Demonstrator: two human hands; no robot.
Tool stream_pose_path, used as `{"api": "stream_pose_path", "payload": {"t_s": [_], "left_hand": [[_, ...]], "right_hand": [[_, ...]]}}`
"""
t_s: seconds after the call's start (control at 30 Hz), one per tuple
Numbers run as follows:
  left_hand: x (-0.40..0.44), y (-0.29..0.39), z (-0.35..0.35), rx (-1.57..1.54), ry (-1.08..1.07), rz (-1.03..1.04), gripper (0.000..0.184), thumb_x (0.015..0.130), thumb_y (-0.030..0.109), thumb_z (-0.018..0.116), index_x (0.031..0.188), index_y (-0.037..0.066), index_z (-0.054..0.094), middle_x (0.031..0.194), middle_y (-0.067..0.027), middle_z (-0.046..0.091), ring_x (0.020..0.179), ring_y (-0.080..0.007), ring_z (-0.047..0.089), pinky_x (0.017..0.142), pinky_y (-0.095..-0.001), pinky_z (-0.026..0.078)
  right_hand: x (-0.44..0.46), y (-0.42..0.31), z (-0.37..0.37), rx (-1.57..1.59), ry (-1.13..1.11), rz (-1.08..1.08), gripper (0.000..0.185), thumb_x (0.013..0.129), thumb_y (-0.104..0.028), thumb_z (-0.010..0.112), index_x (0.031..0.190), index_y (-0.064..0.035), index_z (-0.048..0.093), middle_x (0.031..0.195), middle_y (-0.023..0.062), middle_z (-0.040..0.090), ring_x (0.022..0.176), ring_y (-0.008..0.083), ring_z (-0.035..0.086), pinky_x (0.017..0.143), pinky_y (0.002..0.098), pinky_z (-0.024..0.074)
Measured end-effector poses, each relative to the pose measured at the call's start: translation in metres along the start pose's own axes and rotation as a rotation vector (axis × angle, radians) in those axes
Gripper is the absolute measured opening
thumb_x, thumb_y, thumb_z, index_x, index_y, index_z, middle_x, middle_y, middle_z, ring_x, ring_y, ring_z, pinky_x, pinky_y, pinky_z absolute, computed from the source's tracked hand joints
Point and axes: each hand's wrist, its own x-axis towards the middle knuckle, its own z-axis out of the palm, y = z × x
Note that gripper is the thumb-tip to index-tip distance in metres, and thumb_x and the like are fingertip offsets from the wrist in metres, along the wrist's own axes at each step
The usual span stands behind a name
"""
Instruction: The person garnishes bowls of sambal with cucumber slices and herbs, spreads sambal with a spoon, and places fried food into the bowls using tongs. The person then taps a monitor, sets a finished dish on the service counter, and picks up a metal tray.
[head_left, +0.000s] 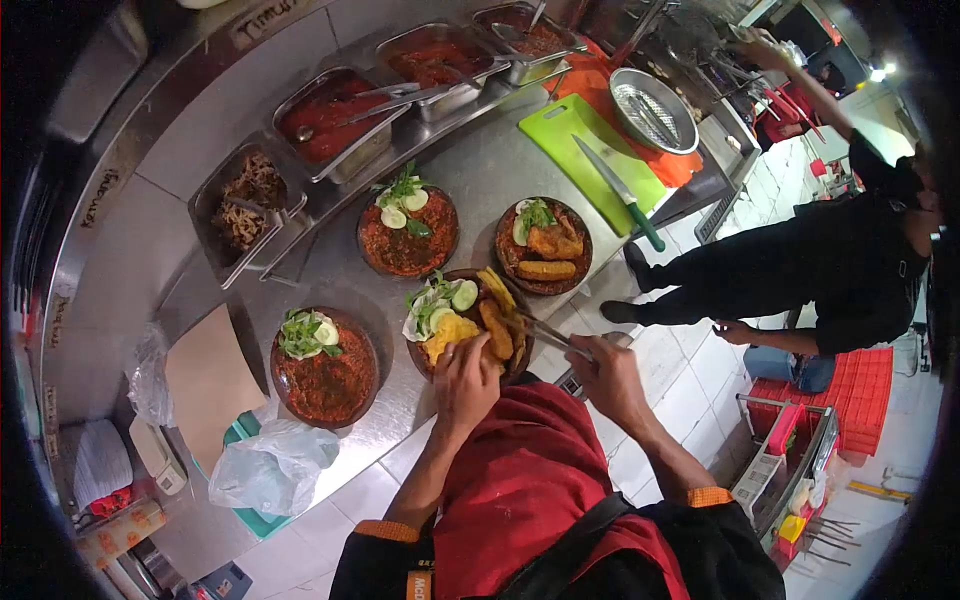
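My right hand [607, 375] grips metal tongs [550, 333], whose tips reach over the fried pieces [497, 328] in the nearest round dish. My left hand [467, 385] is at that dish's front edge, fingers bent beside a yellow fried piece [448, 338]; whether they hold anything is hidden. Cucumber slices [464, 294] and greens lie on the dish's left side. Behind it, a dish with red sauce [408, 240] bears cucumber and greens. To the right, another dish [508, 262] holds fried pieces and greens. A further red-sauce dish [325, 385] stands at the left.
Metal trays of red sauce [325, 125] and shredded food [250, 200] line the back. A knife [610, 175] lies on a green board [560, 150] near a strainer [653, 110]. Plastic bags [275, 465] are front left. Another person [800, 260] stands at the right.
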Motion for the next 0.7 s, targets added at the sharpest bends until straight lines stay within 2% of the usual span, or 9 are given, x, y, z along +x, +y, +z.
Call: {"api": "stream_pose_path", "payload": {"t_s": [0.13,0.2,0.3,0.33,0.37,0.43,0.5,0.63,0.7], "left_hand": [[-0.004,0.009,-0.024,-0.184,0.192,-0.056,0.02,0.081,0.004,0.056,0.1,0.001,0.061,0.093,-0.0137,0.061,0.08,-0.0304,0.06,0.07,-0.0376,0.048],[-0.003,0.007,-0.041,-0.163,0.267,0.025,0.016,0.084,0.007,0.057,0.098,0.001,0.062,0.09,-0.0103,0.06,0.074,-0.0232,0.059,0.065,-0.0326,0.046],[-0.003,0.019,-0.057,-0.334,0.24,-0.186,0.017,0.079,0.002,0.06,0.097,0.003,0.063,0.088,-0.0092,0.06,0.075,-0.021,0.059,0.061,-0.0288,0.048],[0.0,0.019,-0.055,-0.334,0.25,-0.184,0.017,0.079,0.002,0.06,0.097,0.003,0.063,0.088,-0.0092,0.06,0.075,-0.021,0.059,0.061,-0.0288,0.048],[0.0,0.018,-0.053,-0.319,0.262,-0.166,0.018,0.08,0.001,0.06,0.097,0.003,0.063,0.088,-0.0079,0.06,0.074,-0.0184,0.058,0.059,-0.0266,0.047],[0.003,0.022,-0.054,-0.296,0.303,-0.125,0.017,0.081,0.002,0.06,0.098,0.003,0.064,0.087,-0.0058,0.059,0.07,-0.0134,0.054,0.055,-0.0243,0.044],[0.006,0.035,-0.047,-0.357,0.318,-0.197,0.015,0.082,0.003,0.06,0.097,0.003,0.063,0.086,-0.0046,0.059,0.069,-0.0119,0.053,0.055,-0.0236,0.043],[0.011,0.056,0.002,-0.654,0.102,-0.403,0.018,0.09,0.013,0.059,0.106,0.004,0.063,0.096,-0.0046,0.065,0.079,-0.0108,0.057,0.069,-0.0237,0.045],[0.025,0.073,0.029,-1.088,-0.252,-0.777,0.029,0.091,0.016,0.057,0.118,0.004,0.058,0.11,-0.008,0.064,0.097,-0.016,0.061,0.082,-0.0281,0.047]], "right_hand": [[0.005,0.0,-0.017,0.069,-0.042,0.084,0.029,0.083,-0.016,0.067,0.108,-0.0015,0.063,0.081,0.0214,0.066,0.069,0.0322,0.066,0.062,0.0366,0.0509],[0.009,0.023,-0.024,0.152,0.104,0.127,0.03,0.087,-0.018,0.065,0.109,0.0022,0.061,0.073,0.0133,0.066,0.066,0.015,0.062,0.061,0.0306,0.0483],[0.043,0.067,-0.033,0.087,0.237,0.118,0.028,0.091,-0.02,0.06,0.108,0.0015,0.061,0.069,0.009,0.062,0.064,0.0117,0.058,0.06,0.0279,0.0466],[0.06,0.084,-0.034,0.044,0.353,0.096,0.024,0.091,-0.02,0.059,0.101,0.0008,0.063,0.067,0.008,0.061,0.062,0.0124,0.057,0.058,0.0292,0.0458],[0.084,0.105,-0.043,-0.001,0.386,0.079,0.024,0.09,-0.021,0.06,0.099,0.0011,0.063,0.075,0.0193,0.063,0.064,0.0273,0.062,0.059,0.0373,0.0465],[0.144,0.131,-0.064,-0.119,0.623,0.004,0.021,0.088,-0.019,0.061,0.084,0.0015,0.059,0.076,0.0216,0.061,0.071,0.0406,0.059,0.063,0.0436,0.0455],[0.212,0.167,-0.098,-0.301,0.844,-0.243,0.019,0.088,-0.019,0.061,0.087,0.0005,0.061,0.086,0.0211,0.062,0.082,0.0365,0.058,0.071,0.0434,0.0453],[0.32,0.23,-0.148,-0.483,0.811,0.103,0.031,0.086,-0.032,0.061,0.089,-0.0022,0.068,0.088,0.0239,0.063,0.087,0.0397,0.06,0.077,0.0475,0.0474],[0.356,0.266,-0.156,-0.575,0.754,0.05,0.035,0.087,-0.038,0.057,0.089,-0.0038,0.068,0.086,0.0233,0.063,0.085,0.04,0.061,0.079,0.0468,0.0481]]}}
